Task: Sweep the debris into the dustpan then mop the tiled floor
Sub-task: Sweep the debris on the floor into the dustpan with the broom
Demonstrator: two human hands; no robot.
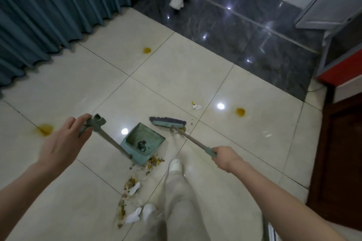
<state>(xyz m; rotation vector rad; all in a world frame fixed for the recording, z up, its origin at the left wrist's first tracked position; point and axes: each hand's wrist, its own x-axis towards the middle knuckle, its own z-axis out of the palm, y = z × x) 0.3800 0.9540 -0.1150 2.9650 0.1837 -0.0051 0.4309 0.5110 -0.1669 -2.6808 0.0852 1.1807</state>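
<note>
Left hand [64,143]: fingers curled over the top grip of the dustpan handle [106,137], holding it. The handle slants down and away to the dustpan [143,143].

Right hand [225,157]: closed round the teal end sleeve of the broom handle [193,141], a full grasp. The handle runs forward and down to the broom head [168,122].

Dustpan: teal, standing on the pale tiled floor [78,94] near its middle, with a small dark clump of dirt inside. Broom head: teal with purple bristles, down at the floor just beyond the dustpan's far right corner. I cannot tell whether the two touch.

Debris [129,184]: yellow-brown crumbs, heaped against the dustpan's near corner and trailing from there toward the sweeper's feet. Crumpled white tissues [135,216] lie in the near end of the trail. One more small tissue scrap [196,106] lies beyond the broom head.

Yellow stains [147,50]: three noted. One is toward the far edge, one close to the left hand on the curtain side, one toward the right edge.

Surroundings: a blue-green curtain [49,6] hangs along the left edge. A band of dark tiles [244,31] borders the far edge, and another person's white shoe [176,2] stands on it. A red cabinet [340,68] sits at the right edge. The sweeper's own white shoe [175,164] is planted just beside the dustpan's near right corner.
</note>
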